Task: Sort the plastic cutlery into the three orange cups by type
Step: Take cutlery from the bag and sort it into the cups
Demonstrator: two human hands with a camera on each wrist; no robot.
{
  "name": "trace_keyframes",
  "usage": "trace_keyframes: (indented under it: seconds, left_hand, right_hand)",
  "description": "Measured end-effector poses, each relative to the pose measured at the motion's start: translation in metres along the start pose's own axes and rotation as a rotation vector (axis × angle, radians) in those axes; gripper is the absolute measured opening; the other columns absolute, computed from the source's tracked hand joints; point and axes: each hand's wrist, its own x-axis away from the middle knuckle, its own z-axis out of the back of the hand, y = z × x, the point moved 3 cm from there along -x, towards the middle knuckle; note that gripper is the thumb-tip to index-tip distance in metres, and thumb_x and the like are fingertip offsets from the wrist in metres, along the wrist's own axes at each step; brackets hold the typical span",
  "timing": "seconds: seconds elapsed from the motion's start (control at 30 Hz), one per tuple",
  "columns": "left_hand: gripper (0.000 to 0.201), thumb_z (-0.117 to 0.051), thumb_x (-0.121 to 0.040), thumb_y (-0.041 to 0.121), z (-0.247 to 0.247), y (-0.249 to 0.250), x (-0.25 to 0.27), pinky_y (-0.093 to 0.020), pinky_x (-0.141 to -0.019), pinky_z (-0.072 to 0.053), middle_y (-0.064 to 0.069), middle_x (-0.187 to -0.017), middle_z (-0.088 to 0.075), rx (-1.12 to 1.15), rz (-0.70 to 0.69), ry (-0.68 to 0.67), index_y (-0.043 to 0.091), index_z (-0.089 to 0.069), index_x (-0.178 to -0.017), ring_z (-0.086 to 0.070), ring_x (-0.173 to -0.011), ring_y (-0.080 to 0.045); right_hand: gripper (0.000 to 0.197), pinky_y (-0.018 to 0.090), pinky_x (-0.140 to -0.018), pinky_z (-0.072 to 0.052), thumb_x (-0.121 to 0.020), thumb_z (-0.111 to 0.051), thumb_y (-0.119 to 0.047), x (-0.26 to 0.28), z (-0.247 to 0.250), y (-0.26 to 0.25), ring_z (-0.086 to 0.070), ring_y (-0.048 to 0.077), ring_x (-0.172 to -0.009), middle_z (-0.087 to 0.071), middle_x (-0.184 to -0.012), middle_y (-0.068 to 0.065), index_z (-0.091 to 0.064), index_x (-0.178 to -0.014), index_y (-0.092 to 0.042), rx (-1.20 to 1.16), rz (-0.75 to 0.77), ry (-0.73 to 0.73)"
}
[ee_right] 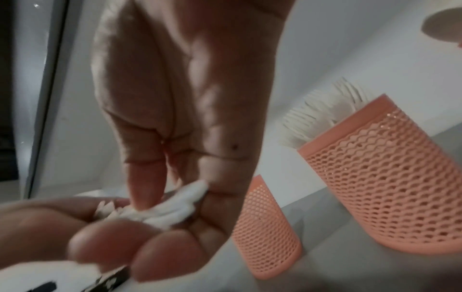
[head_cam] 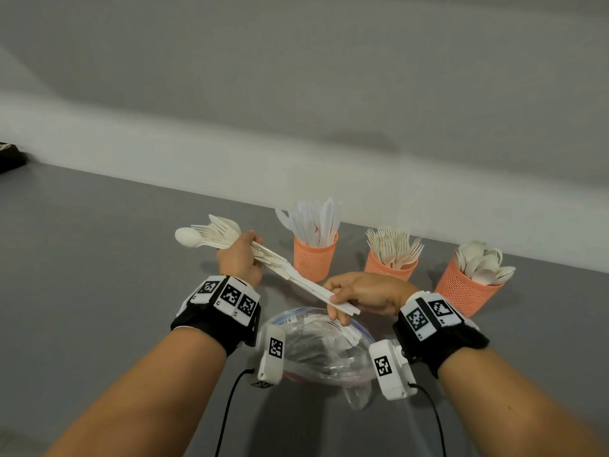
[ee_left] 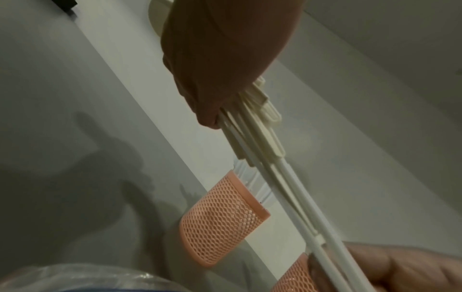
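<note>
My left hand [head_cam: 240, 258] has its fingers [ee_left: 207, 116] curled tight around a mixed cutlery bundle [head_cam: 227, 240], spoon and fork heads fanning out to its left. Handles run down-right into my right hand [head_cam: 359, 293], whose fingers [head_cam: 339, 316] pinch the handle ends. Directly below both hands a clear plastic bag [head_cam: 316, 347] lies on the grey desk [head_cam: 99, 258]. Beyond the fingers stand three orange cups: knife cup [head_cam: 314, 258] nearest the left hand, fork cup [head_cam: 389, 267] just past the right knuckles, spoon cup [head_cam: 464, 288] to the right of that wrist, tilted.
</note>
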Motion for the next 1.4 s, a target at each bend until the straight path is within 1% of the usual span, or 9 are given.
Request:
trace_keyframes:
  seconds: [0.27, 0.5, 0.6, 0.67, 0.73, 0.93, 1.03, 1.13, 1.4]
  left_hand:
    - [0.044, -0.054, -0.085, -0.001, 0.004, 0.016, -0.005, -0.019, -0.044, -0.047, -0.006, -0.068, -0.056, 0.023, -0.073, 0.013, -0.006, -0.047, -0.127, -0.055, -0.057, -0.014]
    - [0.045, -0.055, -0.083, -0.003, 0.024, 0.029, -0.016, -0.022, -0.049, -0.048, -0.005, -0.07, -0.057, 0.043, -0.121, 0.071, -0.006, -0.047, -0.127, -0.056, -0.056, -0.01]
    - [0.032, -0.053, -0.084, -0.005, 0.026, 0.029, -0.014, -0.02, -0.047, -0.047, -0.006, -0.07, -0.056, 0.062, -0.115, 0.038, -0.003, -0.053, -0.115, -0.057, -0.052, -0.009]
    - [0.01, -0.052, -0.085, -0.005, 0.024, 0.028, -0.007, -0.021, -0.049, -0.049, -0.006, -0.07, -0.056, 0.047, -0.094, -0.029, 0.001, -0.055, -0.093, -0.057, -0.055, -0.01]
    - [0.012, -0.052, -0.086, -0.004, 0.019, 0.025, 0.001, -0.027, -0.058, -0.049, -0.005, -0.063, -0.058, 0.0, -0.086, -0.104, 0.005, -0.054, -0.078, -0.056, -0.059, -0.013]
    - [0.015, -0.053, -0.088, -0.002, 0.011, 0.012, 0.013, -0.03, -0.068, -0.051, -0.002, -0.063, -0.056, -0.076, -0.09, -0.369, 0.013, -0.054, -0.086, -0.058, -0.06, -0.013]
    - [0.016, -0.053, -0.088, -0.002, 0.01, 0.01, 0.013, -0.032, -0.072, -0.05, -0.002, -0.067, -0.055, -0.101, -0.093, -0.44, 0.013, -0.053, -0.092, -0.057, -0.063, -0.014]
    - [0.016, -0.054, -0.088, -0.003, 0.01, 0.011, 0.017, -0.031, -0.075, -0.05, -0.003, -0.069, -0.054, -0.11, -0.091, -0.478, 0.012, -0.053, -0.094, -0.056, -0.064, -0.014]
    - [0.02, -0.052, -0.087, -0.006, 0.007, 0.011, 0.025, -0.032, -0.078, -0.052, -0.003, -0.069, -0.058, -0.104, -0.049, -0.572, 0.009, -0.055, -0.101, -0.06, -0.064, -0.013]
  right_hand:
    - [0.029, 0.013, -0.049, -0.032, -0.101, -0.035, -0.028, -0.01, -0.006, 0.001, -0.033, 0.004, -0.053, -0.036, -0.064, -0.008, -0.047, -0.126, -0.021, 0.325, 0.044, 0.105]
    - [0.019, 0.02, -0.062, -0.038, -0.101, -0.033, -0.016, -0.013, 0.011, 0.013, -0.041, 0.01, -0.061, -0.045, -0.065, -0.004, -0.05, -0.092, -0.017, 0.335, 0.047, 0.121]
    - [0.02, 0.009, -0.059, -0.043, -0.1, -0.035, -0.007, -0.014, 0.021, -0.003, -0.047, 0.008, -0.064, -0.051, -0.072, -0.002, -0.049, -0.112, -0.015, 0.183, 0.149, 0.293]
    - [0.022, 0.013, -0.066, -0.047, -0.099, -0.036, -0.005, -0.015, 0.029, -0.02, -0.051, 0.009, -0.068, -0.053, -0.078, 0.0, -0.048, -0.117, -0.011, 0.003, 0.254, 0.413]
    - [0.02, 0.018, -0.075, -0.046, -0.098, -0.037, -0.006, -0.019, 0.039, -0.038, -0.054, 0.01, -0.077, -0.056, -0.086, 0.001, -0.049, -0.115, -0.008, -0.055, 0.366, 0.558]
    - [0.008, 0.024, -0.086, -0.045, -0.096, -0.039, -0.009, -0.053, 0.066, -0.068, -0.054, 0.009, -0.088, -0.053, -0.089, -0.006, -0.044, -0.103, -0.009, -0.133, 0.518, 0.883]
    - [0.006, 0.021, -0.079, -0.045, -0.096, -0.041, -0.012, -0.076, 0.068, -0.062, -0.055, 0.015, -0.093, -0.055, -0.096, -0.001, -0.042, -0.102, -0.014, -0.182, 0.495, 0.887]
    - [0.006, 0.032, -0.085, -0.045, -0.095, -0.045, -0.016, -0.096, 0.065, -0.046, -0.056, 0.023, -0.097, -0.055, -0.101, 0.007, -0.04, -0.099, -0.016, -0.174, 0.43, 0.879]
    - [0.014, 0.031, -0.087, -0.038, -0.099, -0.032, -0.019, -0.11, 0.065, -0.032, -0.054, 0.024, -0.101, -0.056, -0.105, 0.009, -0.045, -0.098, -0.013, 0.023, 0.275, 0.824]
